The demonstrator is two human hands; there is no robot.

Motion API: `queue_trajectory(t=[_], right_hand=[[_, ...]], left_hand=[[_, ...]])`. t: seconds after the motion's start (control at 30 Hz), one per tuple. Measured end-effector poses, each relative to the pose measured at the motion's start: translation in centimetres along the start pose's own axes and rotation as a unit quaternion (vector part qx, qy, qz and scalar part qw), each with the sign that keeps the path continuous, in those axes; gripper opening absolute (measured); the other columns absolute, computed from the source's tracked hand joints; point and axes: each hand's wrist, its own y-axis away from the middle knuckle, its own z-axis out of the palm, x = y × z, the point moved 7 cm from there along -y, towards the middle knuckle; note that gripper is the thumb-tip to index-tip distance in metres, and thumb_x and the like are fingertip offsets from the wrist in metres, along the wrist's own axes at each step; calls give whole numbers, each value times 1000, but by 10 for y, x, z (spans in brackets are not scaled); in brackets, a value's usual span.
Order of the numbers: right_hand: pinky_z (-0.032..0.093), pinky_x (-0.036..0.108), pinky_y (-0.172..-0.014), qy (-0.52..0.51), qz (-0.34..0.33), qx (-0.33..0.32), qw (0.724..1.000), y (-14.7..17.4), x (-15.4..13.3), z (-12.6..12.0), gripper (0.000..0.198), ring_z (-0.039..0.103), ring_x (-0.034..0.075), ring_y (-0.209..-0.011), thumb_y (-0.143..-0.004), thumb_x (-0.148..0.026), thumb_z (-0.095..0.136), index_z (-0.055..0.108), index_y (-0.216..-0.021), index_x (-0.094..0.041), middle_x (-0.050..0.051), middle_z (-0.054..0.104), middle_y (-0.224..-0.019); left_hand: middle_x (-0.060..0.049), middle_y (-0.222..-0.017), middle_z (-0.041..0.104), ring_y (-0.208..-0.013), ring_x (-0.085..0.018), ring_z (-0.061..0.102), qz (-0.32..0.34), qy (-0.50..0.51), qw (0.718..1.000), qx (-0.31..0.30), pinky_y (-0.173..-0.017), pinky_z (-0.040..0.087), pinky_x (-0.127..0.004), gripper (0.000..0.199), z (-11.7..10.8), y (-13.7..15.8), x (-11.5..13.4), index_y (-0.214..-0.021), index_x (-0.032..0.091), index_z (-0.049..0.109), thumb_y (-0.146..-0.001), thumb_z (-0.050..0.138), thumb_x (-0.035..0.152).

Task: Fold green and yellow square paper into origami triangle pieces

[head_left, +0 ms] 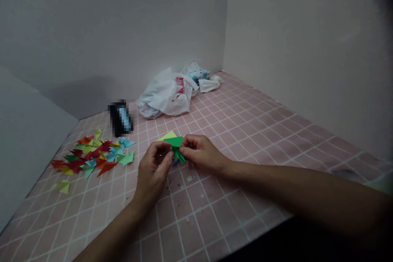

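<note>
A partly folded piece of green origami paper is held up between my two hands, above the pink checked tabletop. My left hand pinches its left side between thumb and fingers. At its right side, my right hand grips with thumb and forefinger. Narrow green points hang from the lower part of the fold. Just behind it lies yellow paper, partly covered by the green piece. Something small and blue shows beneath, too hidden to name.
A heap of small folded paper figures in several colours lies at the left. Behind it stands a dark, blurred-out object. White plastic bags rest against the back wall. Another wall bounds the table on the right.
</note>
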Motion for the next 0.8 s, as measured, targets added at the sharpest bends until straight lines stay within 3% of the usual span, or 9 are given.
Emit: queue_trajectory(t=[0.23, 0.33, 0.5, 0.8], right_hand=[[37, 20, -44, -99, 2, 11, 995, 3, -3, -1, 20, 46, 7, -42, -82, -30, 64, 53, -71, -19, -7, 51, -49], [40, 21, -44, -180, 43, -19, 982, 3, 4, 6, 23, 47, 7, -40, -82, -34, 67, 53, -71, -19, -6, 54, -48], [47, 23, -43, -284, 93, -71, 952, 4, 9, 17, 24, 43, 6, -36, -76, -32, 73, 54, -69, -17, -6, 54, -51], [50, 25, -43, -304, 131, -118, 936, 4, 12, 22, 19, 44, 8, -37, -82, -32, 68, 59, -76, -16, -3, 59, -55]], left_hand=[[-2, -93, 66, -78, -15, 62, -96, 103, 989, -35, -72, 51, -28, 22, 8, 2, -14, -103, 19, 63, -89, 66, 36], [-3, -96, 68, -81, -15, 64, -87, 122, 988, -39, -75, 51, -29, 26, 10, 1, -14, -106, 19, 65, -85, 69, 34], [-1, -82, 68, -71, -13, 62, -90, 145, 985, -34, -69, 51, -26, 21, 11, -1, -13, -94, 16, 67, -79, 73, 30], [2, -66, 65, -60, -11, 61, -98, 143, 985, -19, -60, 49, -24, 17, 10, -2, -9, -78, 16, 65, -75, 74, 29]])
